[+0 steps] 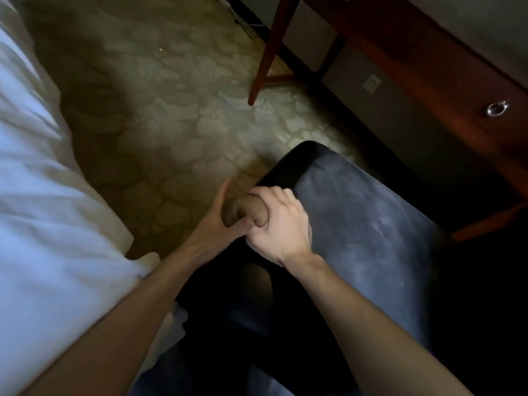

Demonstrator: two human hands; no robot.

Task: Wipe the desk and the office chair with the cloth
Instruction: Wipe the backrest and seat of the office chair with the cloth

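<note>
A: Head view, looking down, and both arms reach in from the near edge. The left grip (221, 221) and the right grip (281, 227) meet in the middle of the picture, touching each other.

B: And the cloth (245, 208) sits right between them, a brown wad. The left grip cups it from the left, thumb pressed across its near side, one finger pointing straight toward the far end.

A: The right grip is curled over it from the right, fingers tucked into the folds. Both narrow, both holding that cloth.

B: Where is it against the office chair (363, 224)?

A: At the chair's left edge, beside the rounded black corner. The chair's dark panel runs from there to the right and near, with grey, dusty-looking smears across it. Whether the cloth touches the chair, I cannot tell: the right grip covers that spot.

B: The desk (423, 61) is far right, reddish wood, well apart from the hands. A ring-shaped metal drawer pull (497, 109) shines on its front.

A: One slanted desk leg (268, 50) comes down onto the patterned carpet (171, 115), and a white wall socket (372, 83) shows low on the wall beneath the desk.

B: On the left, a bed (43, 195) in white sheets fills the whole side, its corner just beside the left forearm.
</note>
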